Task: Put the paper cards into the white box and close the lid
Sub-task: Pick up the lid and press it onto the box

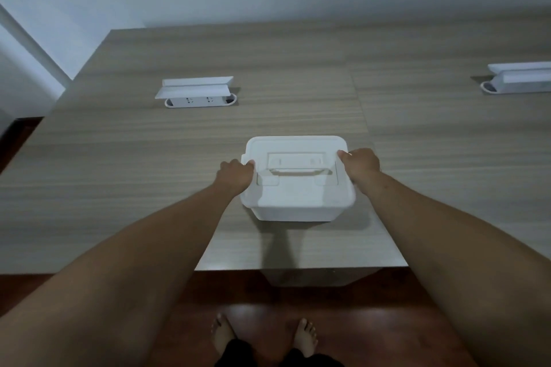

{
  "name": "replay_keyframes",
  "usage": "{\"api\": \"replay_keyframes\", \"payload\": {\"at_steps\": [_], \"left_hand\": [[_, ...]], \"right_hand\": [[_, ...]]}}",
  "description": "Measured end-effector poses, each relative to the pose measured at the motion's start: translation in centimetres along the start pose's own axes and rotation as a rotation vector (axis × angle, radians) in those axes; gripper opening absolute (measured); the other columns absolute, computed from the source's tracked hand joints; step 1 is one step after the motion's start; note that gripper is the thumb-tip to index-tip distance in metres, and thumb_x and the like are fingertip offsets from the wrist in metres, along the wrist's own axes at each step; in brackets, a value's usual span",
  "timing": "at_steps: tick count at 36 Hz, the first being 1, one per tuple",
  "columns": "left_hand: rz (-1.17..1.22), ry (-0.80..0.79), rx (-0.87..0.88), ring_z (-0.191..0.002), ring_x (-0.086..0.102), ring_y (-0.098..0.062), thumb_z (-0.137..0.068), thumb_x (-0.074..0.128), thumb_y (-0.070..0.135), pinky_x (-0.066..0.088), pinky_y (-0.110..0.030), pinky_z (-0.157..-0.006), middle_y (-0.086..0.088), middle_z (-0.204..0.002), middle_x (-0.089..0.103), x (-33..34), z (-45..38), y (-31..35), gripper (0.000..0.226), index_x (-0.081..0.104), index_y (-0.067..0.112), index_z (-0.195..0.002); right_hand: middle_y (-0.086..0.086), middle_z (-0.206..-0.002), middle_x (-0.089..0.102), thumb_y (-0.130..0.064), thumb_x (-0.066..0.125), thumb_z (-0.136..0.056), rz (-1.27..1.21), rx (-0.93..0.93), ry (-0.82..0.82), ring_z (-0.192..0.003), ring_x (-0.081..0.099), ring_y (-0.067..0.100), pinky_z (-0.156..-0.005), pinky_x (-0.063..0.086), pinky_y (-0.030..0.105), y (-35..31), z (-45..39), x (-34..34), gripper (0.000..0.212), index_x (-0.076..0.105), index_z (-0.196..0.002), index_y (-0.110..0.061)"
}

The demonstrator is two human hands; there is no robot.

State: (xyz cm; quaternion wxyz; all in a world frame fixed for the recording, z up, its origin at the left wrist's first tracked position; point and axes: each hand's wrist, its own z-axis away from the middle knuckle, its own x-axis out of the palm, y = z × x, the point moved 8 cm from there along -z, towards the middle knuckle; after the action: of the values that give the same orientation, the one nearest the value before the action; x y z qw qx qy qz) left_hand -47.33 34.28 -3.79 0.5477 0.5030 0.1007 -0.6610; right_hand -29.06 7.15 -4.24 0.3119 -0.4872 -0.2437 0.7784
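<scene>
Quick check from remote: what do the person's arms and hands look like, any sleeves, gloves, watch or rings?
Both arms are bare as far up as the view reaches, with no sleeves showing. The left hand and right hand wear no gloves. No watch, band or bracelet shows on either wrist. Rings cannot be ruled out, since the fingers are small and partly hidden, but none is visible. No cables or markings appear.
</scene>
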Motion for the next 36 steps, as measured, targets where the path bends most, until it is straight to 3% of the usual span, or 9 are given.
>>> {"api": "replay_keyframes", "payload": {"at_steps": [4, 6, 9, 14, 16, 19, 23, 30, 36], "left_hand": [[0.197, -0.038, -0.034, -0.116, 0.055, -0.037, -0.095, 0.038, 0.048, 0.048, -0.046, -0.098, -0.017, -0.134, 0.053, -0.4, -1.5, -0.1, 0.06, 0.044, 0.005, -0.137], [0.427, -0.114, -0.046, -0.109, 0.059, -0.033, -0.097, 0.04, 0.044, 0.053, -0.046, -0.088, -0.014, -0.131, 0.057, 0.5, -2.1, -0.3, 0.053, 0.041, 0.009, -0.136], [0.676, -0.183, -0.061, -0.102, 0.058, -0.03, -0.099, 0.042, 0.038, 0.05, -0.04, -0.078, -0.012, -0.129, 0.059, 1.5, -2.4, -0.2, 0.045, 0.044, 0.012, -0.135], [0.891, -0.318, -0.113, -0.103, 0.06, -0.029, -0.096, 0.052, 0.034, 0.049, -0.043, -0.087, -0.01, -0.114, 0.064, 2.5, -2.4, -0.7, 0.043, 0.055, 0.007, -0.129], [0.886, -0.32, -0.126, -0.094, 0.063, -0.027, -0.093, 0.058, 0.032, 0.051, -0.04, -0.08, -0.008, -0.108, 0.066, 2.2, -2.5, -1.0, 0.041, 0.057, 0.006, -0.126], [0.818, -0.26, -0.148, -0.089, 0.066, -0.026, -0.089, 0.065, 0.031, 0.056, -0.039, -0.073, -0.009, -0.107, 0.067, 1.5, -3.0, -1.2, 0.036, 0.059, 0.008, -0.116], [0.678, -0.125, -0.128, -0.093, 0.063, -0.031, -0.087, 0.067, 0.027, 0.054, -0.04, -0.075, -0.015, -0.113, 0.066, 0.6, -3.6, -0.7, 0.043, 0.058, 0.003, -0.122], [0.278, 0.198, 0.078, -0.113, 0.059, -0.037, -0.094, 0.049, 0.021, 0.044, -0.034, -0.09, -0.02, -0.12, 0.063, -0.1, -1.6, 1.8, 0.034, 0.056, 0.0, -0.12], [0.72, -0.092, 0.254, -0.11, 0.063, -0.026, -0.06, 0.066, 0.014, 0.051, -0.053, -0.096, -0.002, -0.123, 0.065, 1.5, -1.0, 0.5, 0.071, 0.049, 0.023, -0.128]], "right_hand": [[0.009, -0.087, 0.059, -0.04, 0.054, -0.091, 0.032, -0.06, -0.044, -0.08, 0.055, 0.024, -0.06, 0.036, 0.025, -1.6, -1.3, 1.0, 0.033, 0.064, -0.089, -0.008], [0.014, -0.095, 0.064, -0.043, 0.052, -0.092, 0.029, -0.054, -0.069, -0.088, 0.062, 0.03, -0.07, 0.042, 0.03, -1.6, -2.1, 1.4, 0.045, 0.064, -0.093, 0.0], [0.015, -0.114, 0.067, -0.055, 0.052, -0.089, -0.074, 0.041, -0.142, -0.102, 0.065, 0.035, -0.08, 0.05, 0.037, -0.5, -2.6, 2.0, 0.063, 0.062, -0.121, -0.003], [0.009, -0.108, 0.073, -0.064, 0.072, -0.068, -0.397, 0.227, -0.284, -0.095, 0.07, 0.029, -0.08, 0.056, 0.037, 1.5, -3.1, 3.2, 0.07, 0.067, -0.114, -0.011], [0.01, -0.107, 0.073, -0.06, 0.079, -0.062, -0.405, 0.217, -0.24, -0.093, 0.071, 0.029, -0.081, 0.058, 0.04, 1.6, -3.7, 2.8, 0.073, 0.068, -0.112, -0.008], [0.013, -0.108, 0.072, -0.052, 0.079, -0.067, -0.269, 0.128, -0.08, -0.083, 0.068, 0.026, -0.064, 0.052, 0.029, 0.4, -4.0, 1.5, 0.064, 0.068, -0.108, -0.004], [0.017, -0.118, 0.068, -0.046, 0.067, -0.081, -0.04, 0.042, 0.085, -0.104, 0.066, 0.036, -0.077, 0.047, 0.032, -1.7, -2.9, 0.9, 0.054, 0.064, -0.112, -0.002], [0.018, -0.121, 0.064, -0.038, 0.043, -0.097, 0.021, -0.052, 0.181, -0.111, 0.06, 0.037, -0.083, 0.043, 0.034, -2.0, -0.2, 1.8, 0.041, 0.06, -0.119, -0.007], [0.006, -0.149, 0.038, -0.026, 0.05, -0.084, 0.088, -0.305, 0.116, -0.128, 0.049, 0.031, -0.099, 0.043, 0.04, -2.3, 1.6, 2.3, 0.065, 0.031, -0.146, -0.016]]}}
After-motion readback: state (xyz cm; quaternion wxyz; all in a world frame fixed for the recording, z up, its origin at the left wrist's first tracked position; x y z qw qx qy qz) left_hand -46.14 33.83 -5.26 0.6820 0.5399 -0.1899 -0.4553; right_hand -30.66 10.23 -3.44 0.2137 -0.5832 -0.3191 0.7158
